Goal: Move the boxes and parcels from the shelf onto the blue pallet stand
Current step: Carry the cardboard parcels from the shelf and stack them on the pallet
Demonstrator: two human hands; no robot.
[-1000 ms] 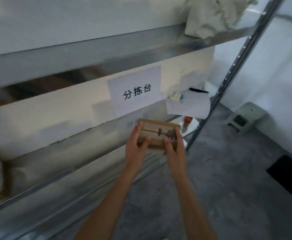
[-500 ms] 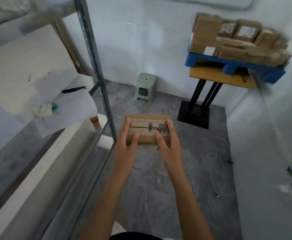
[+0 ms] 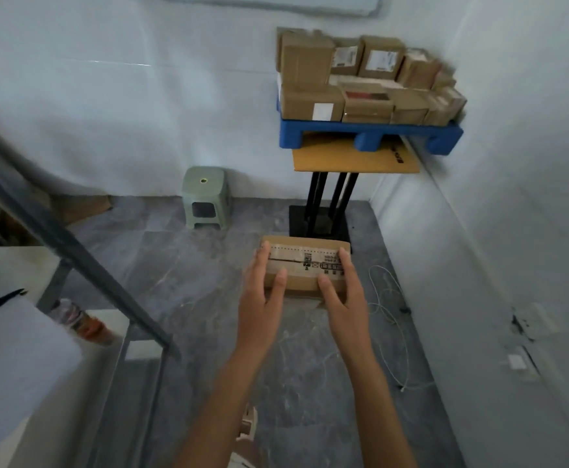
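Both hands clamp one cardboard box between them, left hand and right hand at its two ends, long axis crosswise. The blue pallet stand is ahead, higher, slightly rightward, well apart, carrying about ten boxes

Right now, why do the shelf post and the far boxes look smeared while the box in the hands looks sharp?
Head view: the carried box and both hands, left and right, are crisp; the shelf post and stacked boxes at the frame's edges smear, probably motion blur; the wide lens bends the walls.
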